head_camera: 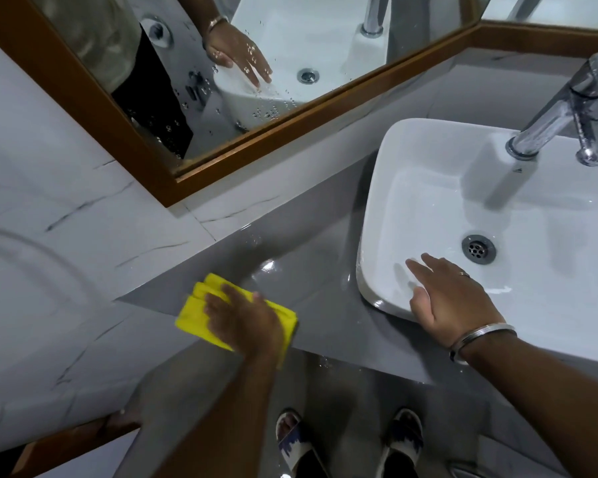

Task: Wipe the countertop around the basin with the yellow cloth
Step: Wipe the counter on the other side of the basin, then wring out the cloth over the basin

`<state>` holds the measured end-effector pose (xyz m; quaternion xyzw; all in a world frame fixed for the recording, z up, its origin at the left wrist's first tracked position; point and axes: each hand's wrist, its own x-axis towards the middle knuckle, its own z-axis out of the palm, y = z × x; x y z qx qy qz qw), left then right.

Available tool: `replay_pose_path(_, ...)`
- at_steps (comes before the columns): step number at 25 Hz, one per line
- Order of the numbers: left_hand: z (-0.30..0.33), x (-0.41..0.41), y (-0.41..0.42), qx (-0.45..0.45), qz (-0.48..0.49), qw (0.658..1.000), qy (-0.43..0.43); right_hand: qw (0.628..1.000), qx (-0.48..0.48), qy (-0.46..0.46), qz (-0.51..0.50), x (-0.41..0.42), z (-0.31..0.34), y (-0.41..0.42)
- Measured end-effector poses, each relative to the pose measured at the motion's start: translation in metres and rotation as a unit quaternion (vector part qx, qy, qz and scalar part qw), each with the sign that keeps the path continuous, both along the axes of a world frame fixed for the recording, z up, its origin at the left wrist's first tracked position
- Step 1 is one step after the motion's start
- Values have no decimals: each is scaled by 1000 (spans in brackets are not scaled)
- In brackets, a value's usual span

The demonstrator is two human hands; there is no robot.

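Note:
A folded yellow cloth (197, 313) lies flat on the grey countertop (325, 305), at its left front corner. My left hand (242, 320) presses down on the cloth, fingers spread over it. The white rectangular basin (425, 188) stands on the counter to the right. My right hand (453, 298) rests open on the basin's near left rim, fingers reaching inside; a metal bangle sits on that wrist. Water shines on the counter between the cloth and the basin.
A chrome tap (567, 115) stands at the basin's back right. A wood-framed mirror (256, 139) with water drops hangs behind the counter. Marble-pattern wall tiles (66, 219) close off the left side. My sandalled feet (346, 443) are on the floor below the counter edge.

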<state>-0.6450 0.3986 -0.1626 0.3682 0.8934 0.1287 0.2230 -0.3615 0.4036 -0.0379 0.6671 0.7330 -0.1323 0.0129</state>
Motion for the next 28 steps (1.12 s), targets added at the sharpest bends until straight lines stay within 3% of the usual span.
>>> replay_pose_path(2,14,56,-2,-20,-14,992,-123,1000,2,3,-1,0,0,-1)
replay_pose_path(4,25,93,16,-28,40,979,-199,1000,7,7,-1,1,-1,-1)
replay_pose_path(6,35,103,31,-51,36,981,-182,1000,16,13,2,0,-1,-2)
replay_pose_path(8,37,62,22,-7,-125,989,-74,1000,25,4,1,1,-2,-4)
replay_pose_path(9,39,32,18,36,-229,973,3,999,37,-12,-6,1,0,-5)
replay_pose_path(10,38,0,17,74,-349,932,67,997,67,-27,-13,-1,2,-7)
replay_pose_path(11,36,-31,19,92,-475,868,114,994,108,-26,-7,-10,5,-9)
replay_pose_path(13,31,-80,30,49,-671,724,150,978,189,55,70,-47,2,-16)
replay_pose_path(14,29,-94,37,26,-722,672,164,965,200,93,142,-74,-6,-23)
replay_pose_path(16,33,-100,52,21,-760,616,203,964,133,34,228,-127,-36,-35)
replay_pose_path(17,34,-97,59,36,-766,604,216,979,42,-16,200,-148,-51,-36)
replay_pose_path(19,34,-89,70,85,-771,600,199,990,-107,-70,63,-172,-78,-31)
replay_pose_path(23,47,-83,71,81,-776,615,120,981,-138,-133,10,-183,-65,-13)
replay_pose_path(25,65,-83,70,73,-759,642,85,981,-186,-33,40,-173,-38,-10)
replay_pose_path(28,121,-67,80,103,-735,664,90,940,-290,177,-10,-136,28,-6)
